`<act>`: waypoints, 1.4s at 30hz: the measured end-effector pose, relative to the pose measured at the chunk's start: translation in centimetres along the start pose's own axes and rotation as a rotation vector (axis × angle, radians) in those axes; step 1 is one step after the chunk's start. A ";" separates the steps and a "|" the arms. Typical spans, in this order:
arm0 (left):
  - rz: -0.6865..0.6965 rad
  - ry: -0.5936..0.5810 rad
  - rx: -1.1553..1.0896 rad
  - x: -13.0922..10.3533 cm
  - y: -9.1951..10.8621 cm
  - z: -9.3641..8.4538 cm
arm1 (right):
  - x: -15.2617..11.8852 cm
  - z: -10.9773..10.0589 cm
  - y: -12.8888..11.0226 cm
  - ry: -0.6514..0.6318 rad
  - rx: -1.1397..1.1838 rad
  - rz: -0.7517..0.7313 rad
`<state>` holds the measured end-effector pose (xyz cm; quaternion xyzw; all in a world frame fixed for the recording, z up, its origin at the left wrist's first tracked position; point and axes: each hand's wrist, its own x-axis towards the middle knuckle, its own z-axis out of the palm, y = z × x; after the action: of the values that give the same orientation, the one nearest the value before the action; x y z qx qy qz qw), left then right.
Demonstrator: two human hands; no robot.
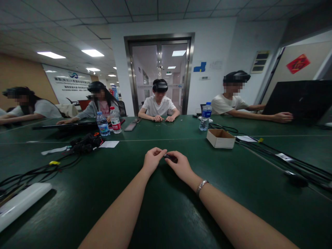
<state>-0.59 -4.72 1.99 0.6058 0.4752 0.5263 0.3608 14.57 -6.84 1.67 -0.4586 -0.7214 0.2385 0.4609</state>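
Observation:
Out over the green table, my left hand (pixel 153 159) and my right hand (pixel 180 164) come together at the fingertips. Between them is a small dark object (pixel 170 158) with a shiny tip at its left end; its kind is too small to make out. The fingers of my right hand wrap round its dark body. My left hand pinches at the shiny end, its thumb and forefinger pressed together. A silver bracelet (pixel 201 187) circles my right wrist.
An open cardboard box (pixel 220 142) stands right of my hands, near a water bottle (pixel 205 117). Black cables (pixel 282 157) run along the right side. At left lie a black bundle (pixel 86 142), more cables and a white case (pixel 26 204). Several people with headsets sit around the table.

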 end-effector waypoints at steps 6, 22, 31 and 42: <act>0.000 -0.082 -0.177 -0.1 0.8 -0.2 | 0.1 -0.1 -0.2 0.006 0.065 0.073; -0.110 -0.041 -0.224 0.0 0.6 -0.2 | 0.3 0.2 0.7 0.023 0.131 0.108; -0.124 -0.086 -0.212 -0.2 0.8 -0.2 | 0.3 0.2 0.9 0.000 0.099 0.095; -0.142 -0.077 -0.157 -0.1 0.9 -0.2 | 0.3 0.2 0.8 0.010 0.116 0.089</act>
<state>-0.66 -5.08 2.82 0.5603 0.4600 0.5116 0.4613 14.72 -6.16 1.09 -0.4637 -0.6830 0.2979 0.4794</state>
